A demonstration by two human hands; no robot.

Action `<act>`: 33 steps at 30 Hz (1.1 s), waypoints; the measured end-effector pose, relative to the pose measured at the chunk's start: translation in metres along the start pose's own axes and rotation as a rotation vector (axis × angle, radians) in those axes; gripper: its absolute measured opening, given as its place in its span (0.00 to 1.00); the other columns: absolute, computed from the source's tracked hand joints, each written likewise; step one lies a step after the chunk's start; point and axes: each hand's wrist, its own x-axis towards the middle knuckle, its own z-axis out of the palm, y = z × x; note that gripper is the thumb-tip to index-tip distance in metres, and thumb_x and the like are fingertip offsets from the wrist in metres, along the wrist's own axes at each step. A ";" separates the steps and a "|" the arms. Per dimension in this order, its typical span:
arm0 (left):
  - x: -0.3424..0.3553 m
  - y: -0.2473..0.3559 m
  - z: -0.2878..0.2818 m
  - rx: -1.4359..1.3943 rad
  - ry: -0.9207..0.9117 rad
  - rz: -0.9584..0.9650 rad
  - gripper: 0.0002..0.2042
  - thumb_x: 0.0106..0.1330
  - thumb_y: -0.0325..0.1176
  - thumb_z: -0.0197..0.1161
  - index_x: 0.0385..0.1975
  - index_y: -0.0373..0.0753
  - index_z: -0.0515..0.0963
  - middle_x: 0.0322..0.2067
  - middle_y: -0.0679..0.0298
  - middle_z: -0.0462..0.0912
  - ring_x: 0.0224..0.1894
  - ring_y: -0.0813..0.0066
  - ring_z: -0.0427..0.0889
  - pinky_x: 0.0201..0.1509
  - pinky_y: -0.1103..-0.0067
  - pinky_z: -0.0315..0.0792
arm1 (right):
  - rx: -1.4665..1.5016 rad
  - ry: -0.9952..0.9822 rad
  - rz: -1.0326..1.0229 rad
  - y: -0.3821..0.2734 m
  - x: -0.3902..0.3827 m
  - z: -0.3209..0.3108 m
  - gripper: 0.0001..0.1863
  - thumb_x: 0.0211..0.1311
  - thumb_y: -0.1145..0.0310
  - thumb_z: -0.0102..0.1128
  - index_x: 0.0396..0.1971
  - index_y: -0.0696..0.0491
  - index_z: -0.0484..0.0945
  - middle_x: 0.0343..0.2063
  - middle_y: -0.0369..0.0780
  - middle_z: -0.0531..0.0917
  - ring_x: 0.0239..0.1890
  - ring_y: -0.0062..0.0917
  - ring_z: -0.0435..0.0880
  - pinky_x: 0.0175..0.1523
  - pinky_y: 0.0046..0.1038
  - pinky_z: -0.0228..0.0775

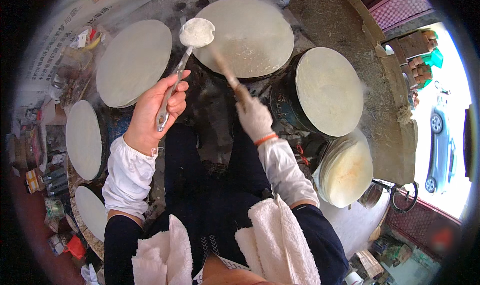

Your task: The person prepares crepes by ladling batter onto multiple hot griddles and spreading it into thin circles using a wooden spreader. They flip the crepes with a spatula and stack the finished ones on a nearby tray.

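Note:
My bare left hand (154, 110) is closed around the metal handle of a ladle (184, 60), held up between the far left and far middle griddles. Thick whitish batter (197, 33) fills its bowl. My gloved right hand (254, 116) grips a wooden stick (225, 67), whose far end is blurred over the near edge of the far middle griddle. A pale, thin batter sheet (245, 32) covers that round griddle, with a wetter, rougher patch near its front edge. Similar sheets lie at far left (134, 62) and right (330, 91).
Further pale rounds (83, 140) sit along the left side. Thin flatbreads (346, 175) are stacked at the right. Steam drifts near the griddles. Cluttered goods stand far left; a car (440, 145) shows through the opening at right. White towels (282, 235) hang over my chest.

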 end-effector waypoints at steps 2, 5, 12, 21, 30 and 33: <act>0.003 -0.002 0.007 0.048 0.012 -0.011 0.16 0.79 0.33 0.48 0.58 0.29 0.67 0.32 0.67 0.71 0.21 0.87 0.67 0.23 0.87 0.65 | 0.307 0.037 -0.132 0.017 -0.013 0.016 0.30 0.67 0.61 0.59 0.68 0.41 0.66 0.42 0.52 0.85 0.45 0.48 0.86 0.52 0.43 0.78; 0.011 -0.011 0.023 0.121 -0.009 -0.044 0.18 0.79 0.32 0.47 0.61 0.27 0.65 0.30 0.68 0.71 0.20 0.89 0.66 0.21 0.87 0.65 | 0.989 0.308 0.098 0.048 -0.009 0.016 0.24 0.70 0.70 0.57 0.65 0.54 0.72 0.46 0.42 0.86 0.42 0.25 0.85 0.48 0.26 0.76; 0.127 -0.034 0.066 0.244 -0.125 -0.171 0.16 0.77 0.34 0.51 0.56 0.27 0.68 0.29 0.69 0.73 0.19 0.89 0.66 0.21 0.88 0.64 | 1.382 0.397 0.263 0.073 0.008 -0.049 0.24 0.73 0.69 0.52 0.67 0.52 0.70 0.27 0.32 0.78 0.21 0.13 0.73 0.22 0.19 0.66; 0.274 -0.096 0.098 0.684 -0.037 -0.035 0.08 0.74 0.33 0.53 0.37 0.33 0.70 0.28 0.63 0.75 0.20 0.82 0.74 0.20 0.83 0.68 | 1.603 0.354 0.342 0.048 0.078 -0.048 0.25 0.72 0.68 0.51 0.68 0.48 0.68 0.23 0.35 0.78 0.15 0.18 0.72 0.16 0.23 0.63; 0.336 -0.068 0.106 0.673 0.116 -0.008 0.08 0.73 0.31 0.57 0.34 0.32 0.71 0.25 0.64 0.75 0.21 0.81 0.75 0.22 0.85 0.70 | 1.561 0.211 0.347 0.056 0.163 -0.048 0.18 0.71 0.64 0.55 0.58 0.49 0.73 0.27 0.38 0.78 0.15 0.21 0.71 0.17 0.24 0.60; 0.302 -0.020 0.095 0.123 -0.168 -0.135 0.14 0.74 0.29 0.56 0.51 0.24 0.70 0.26 0.67 0.73 0.20 0.87 0.71 0.20 0.89 0.68 | 1.537 0.096 0.373 0.059 0.110 -0.092 0.20 0.71 0.65 0.55 0.61 0.49 0.73 0.26 0.38 0.76 0.16 0.19 0.68 0.17 0.22 0.57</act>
